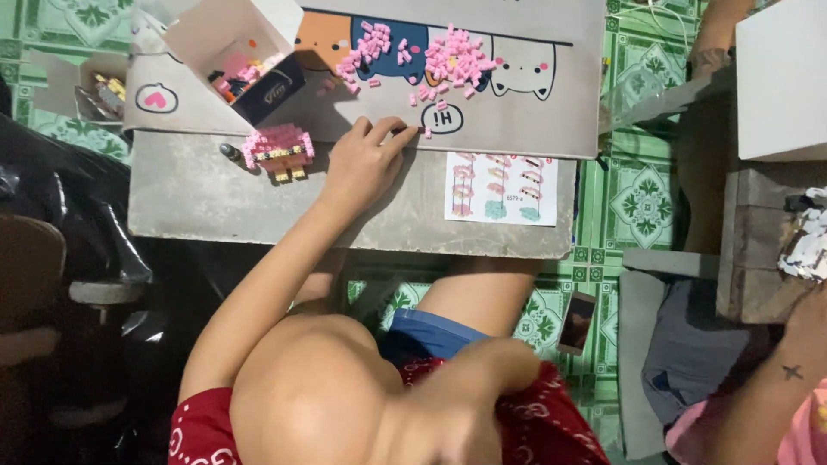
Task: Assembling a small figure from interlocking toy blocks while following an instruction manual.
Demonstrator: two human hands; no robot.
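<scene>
1. Where the left hand (pixel 366 159) lies on the grey board (pixel 551 120), its fingers are stretched out flat and slightly spread. They clamp on nothing, and the fingertips (pixel 412 132) come just beside a loose pink brick (pixel 427 132).
2. The right hand (pixel 465 413) is only a blurred shape low in the view, well apart from the left. I cannot tell whether it is open or closed.
3. The bricks (pixel 452 56) are tiny, blocky bits of matt pink plastic. They lie in two loose heaps on the board above the left hand, with a few strays between.
4. A smooth cartoon print of round animal faces in orange, dark blue and white covers the board.
5. A brick figure (pixel 280 151), knobbly, pink with yellow and dark bands, stands on the slab (pixel 189 194) just left of the wrist.
6. The slab is rough, mottled grey, like concrete, with a worn front edge.
7. A white cardboard box (pixel 228 34) sits open and tilted at the upper left, with pink and dark pieces inside.
8. A glossy paper sheet (pixel 500 189) with small coloured pictures lies flat on the slab, right of the hand.
9. Green patterned tiles (pixel 642 202) cover the floor, and a dark, flat phone (pixel 577 323) lies on them.
10. At the right edge another person's forearm (pixel 775 387) reaches towards crumpled silvery foil (pixel 810 245).
</scene>
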